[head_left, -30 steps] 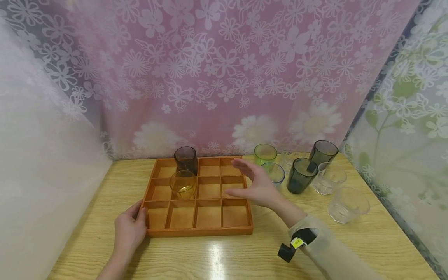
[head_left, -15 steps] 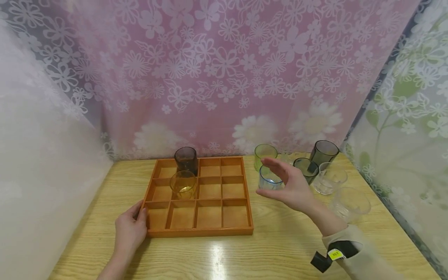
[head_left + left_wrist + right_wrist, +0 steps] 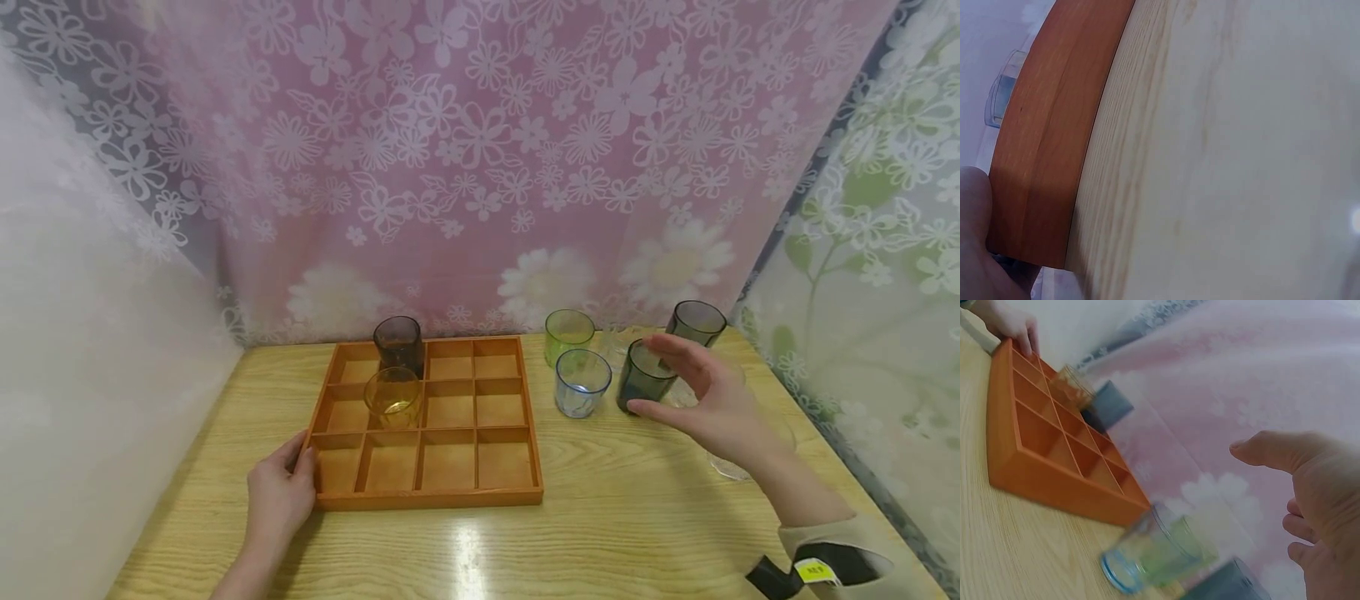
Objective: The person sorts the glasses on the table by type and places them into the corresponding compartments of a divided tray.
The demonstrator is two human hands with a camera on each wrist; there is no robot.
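Observation:
My left hand [image 3: 281,483] grips the near left corner of a divided wooden tray [image 3: 427,500], its thumb by the rim. A dark grey glass [image 3: 397,342] and an amber glass [image 3: 392,398] stand in neighbouring compartments of that tray. Over on the right, my right hand [image 3: 720,408] is held with thumb and fingers spread apart, holding nothing. It hovers at a dark green-grey glass [image 3: 641,379] and partly hides it; whether it touches the glass I cannot tell. In the right wrist view, thumb and fingers stand well apart.
Left of the right hand are a blue-rimmed glass [image 3: 581,385] and a green glass [image 3: 568,337]. Another dark glass [image 3: 697,323] stands behind the hand. Clear glasses are partly hidden by it, one showing its base [image 3: 727,468]. A floral curtain [image 3: 480,167] backs the wooden table [image 3: 420,550].
My right hand has moved right, from above the tray's right side, past the blue-rimmed glass, to the dark green-grey glass. The left hand and the tray have stayed put.

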